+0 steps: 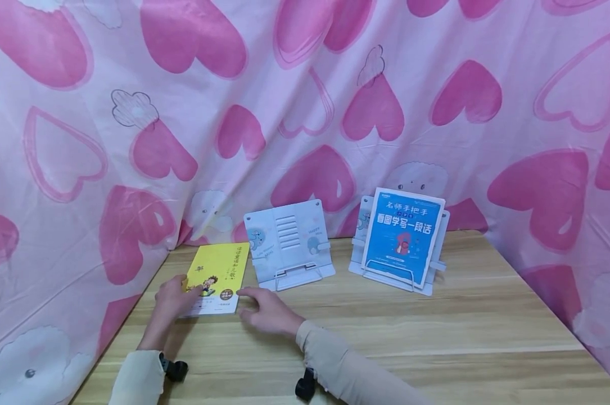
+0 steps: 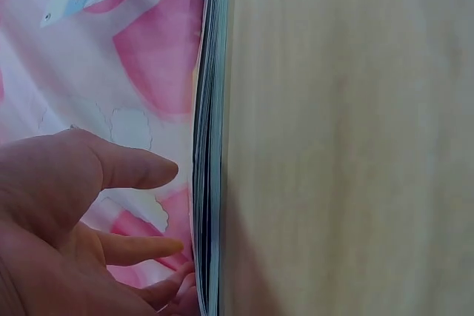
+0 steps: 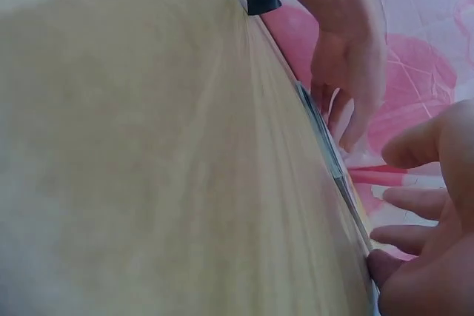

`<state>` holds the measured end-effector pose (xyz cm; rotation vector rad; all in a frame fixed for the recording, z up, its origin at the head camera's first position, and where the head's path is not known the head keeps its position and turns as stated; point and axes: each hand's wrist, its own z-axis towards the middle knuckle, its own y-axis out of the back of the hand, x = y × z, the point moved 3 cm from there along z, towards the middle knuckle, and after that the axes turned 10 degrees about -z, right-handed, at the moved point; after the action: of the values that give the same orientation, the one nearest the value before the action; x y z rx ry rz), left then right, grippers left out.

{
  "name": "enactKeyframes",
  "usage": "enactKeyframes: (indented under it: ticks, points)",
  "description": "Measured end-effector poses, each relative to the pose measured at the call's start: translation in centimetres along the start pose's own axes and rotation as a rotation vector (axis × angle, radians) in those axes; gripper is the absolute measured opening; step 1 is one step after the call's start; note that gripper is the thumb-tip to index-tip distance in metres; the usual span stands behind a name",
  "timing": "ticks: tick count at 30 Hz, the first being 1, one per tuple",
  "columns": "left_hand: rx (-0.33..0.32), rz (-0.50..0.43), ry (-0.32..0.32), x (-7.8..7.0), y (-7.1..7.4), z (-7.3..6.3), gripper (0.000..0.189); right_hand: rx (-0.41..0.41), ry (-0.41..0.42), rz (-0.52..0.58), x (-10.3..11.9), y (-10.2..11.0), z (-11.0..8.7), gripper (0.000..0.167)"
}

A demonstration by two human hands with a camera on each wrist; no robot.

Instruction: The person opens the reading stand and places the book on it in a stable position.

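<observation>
A yellow book (image 1: 218, 271) with a white lower band and a cartoon child on its cover lies flat at the table's left side. My left hand (image 1: 175, 299) is at its left edge, with the thumb extended over the cover. In the left wrist view the left hand's thumb (image 2: 141, 166) and fingers are fairly straight, not closed round the book; page edges (image 2: 211, 138) face that camera. My right hand (image 1: 269, 311) is beside the book's lower right edge, its index fingertip at the edge. The right wrist view shows its fingers (image 3: 411, 238) loosely spread.
Behind and right of the yellow book stands a pale blue bookstand (image 1: 289, 242) with a wire front. Further right, a second bookstand (image 1: 438, 247) bears a blue book (image 1: 405, 236). A pink heart-patterned cloth (image 1: 305, 112) hangs behind the wooden table (image 1: 436, 337).
</observation>
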<state>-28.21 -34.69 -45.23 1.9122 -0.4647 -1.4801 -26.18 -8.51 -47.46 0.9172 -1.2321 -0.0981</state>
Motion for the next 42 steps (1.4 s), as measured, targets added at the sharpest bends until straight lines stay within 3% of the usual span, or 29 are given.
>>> enactKeyframes:
  ticks: [6, 12, 16, 22, 26, 30, 36, 42]
  points:
    - [0.015, -0.104, 0.054, 0.4, 0.3, 0.7, 0.072, 0.048, -0.006, -0.099, 0.0, -0.3, 0.3, 0.068]
    - [0.026, -0.126, 0.077, 0.7, 0.3, 1.2, 0.072, 0.065, 0.01, -0.05, -0.1, -0.3, 0.7, 0.069]
    - [-0.008, -0.138, 0.096, 0.6, 0.0, 1.1, 0.07, 0.068, 0.003, -0.027, -0.2, -0.1, 0.7, 0.068]
    - [-0.089, -0.275, 0.128, 0.5, -0.4, 0.8, 0.067, 0.071, 0.037, -0.011, -0.3, -0.2, 0.9, 0.066]
    - [-0.154, -0.448, 0.138, 0.7, -0.8, 0.9, 0.065, 0.075, 0.03, 0.004, -0.4, -0.2, 0.9, 0.067]
    - [-0.277, -0.628, 0.133, 0.4, -0.9, 0.6, 0.062, 0.071, 0.0, 0.033, -0.5, 0.0, 0.7, 0.068]
    - [-0.407, -0.777, 0.139, 0.0, -0.8, -0.2, 0.058, 0.087, 0.039, 0.246, -0.5, 0.1, 0.7, 0.08]
    - [-0.49, -0.871, 0.056, -0.3, -0.8, -0.3, 0.042, 0.085, 0.023, 0.355, -0.4, 0.1, 0.6, 0.084]
